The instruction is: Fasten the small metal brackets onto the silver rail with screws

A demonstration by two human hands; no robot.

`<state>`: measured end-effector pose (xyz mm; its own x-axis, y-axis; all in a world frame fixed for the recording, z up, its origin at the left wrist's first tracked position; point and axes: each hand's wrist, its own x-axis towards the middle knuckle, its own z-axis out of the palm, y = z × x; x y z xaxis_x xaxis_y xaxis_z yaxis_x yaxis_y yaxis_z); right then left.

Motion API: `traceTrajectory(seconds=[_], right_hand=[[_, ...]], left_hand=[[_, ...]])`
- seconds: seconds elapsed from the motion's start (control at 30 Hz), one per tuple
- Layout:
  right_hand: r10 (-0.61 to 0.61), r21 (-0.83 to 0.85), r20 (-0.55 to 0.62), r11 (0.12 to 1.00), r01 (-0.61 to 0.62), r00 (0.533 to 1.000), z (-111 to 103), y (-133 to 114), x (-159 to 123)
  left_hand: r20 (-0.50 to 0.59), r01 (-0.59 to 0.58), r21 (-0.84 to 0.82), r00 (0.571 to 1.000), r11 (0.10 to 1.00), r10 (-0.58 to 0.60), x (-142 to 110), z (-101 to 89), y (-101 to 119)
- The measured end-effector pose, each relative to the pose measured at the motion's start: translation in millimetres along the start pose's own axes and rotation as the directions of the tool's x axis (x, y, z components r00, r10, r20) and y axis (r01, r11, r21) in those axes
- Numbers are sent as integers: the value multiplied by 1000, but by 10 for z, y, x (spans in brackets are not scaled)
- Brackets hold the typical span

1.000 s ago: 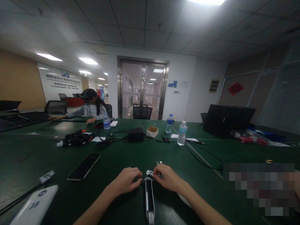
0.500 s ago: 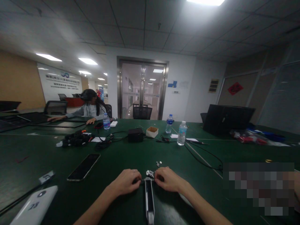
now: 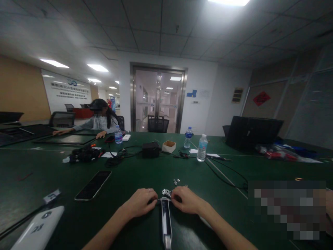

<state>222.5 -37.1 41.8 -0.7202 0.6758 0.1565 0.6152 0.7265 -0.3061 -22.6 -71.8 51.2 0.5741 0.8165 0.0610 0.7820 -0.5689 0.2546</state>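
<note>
A long, narrow piece with a pale metal-like frame and a dark inner strip (image 3: 166,219) lies on the green table, pointing away from me. My left hand (image 3: 142,202) is at the left of its far end, fingers curled and thumb pinched against them. On the opposite side my right hand (image 3: 185,200) makes a similar pinch. Something thin seems to be at the fingertips of both hands, too small to name. Just past that end, between the hands, sit small silvery metal parts (image 3: 166,192). Several tiny washer-like rings (image 3: 177,181) lie farther out.
A phone (image 3: 93,185) and a white case marked 28 (image 3: 39,227) lie to the left. Ahead stand a black box (image 3: 150,150), a small open carton (image 3: 169,147) and water bottles (image 3: 202,148), with cables about. Across the table sits another person (image 3: 102,119).
Both hands stay at the far end of the narrow piece, with only a very slight shift of the left fingers. The other things stay in place.
</note>
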Motion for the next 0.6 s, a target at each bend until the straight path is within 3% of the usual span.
traceTrajectory(seconds=[0.6], right_hand=[[-4, 11, 12, 1000, 4, 1000, -30, -29, -8]], left_hand=[[24, 12, -1, 1000, 1000, -12, -1, 17, -7]])
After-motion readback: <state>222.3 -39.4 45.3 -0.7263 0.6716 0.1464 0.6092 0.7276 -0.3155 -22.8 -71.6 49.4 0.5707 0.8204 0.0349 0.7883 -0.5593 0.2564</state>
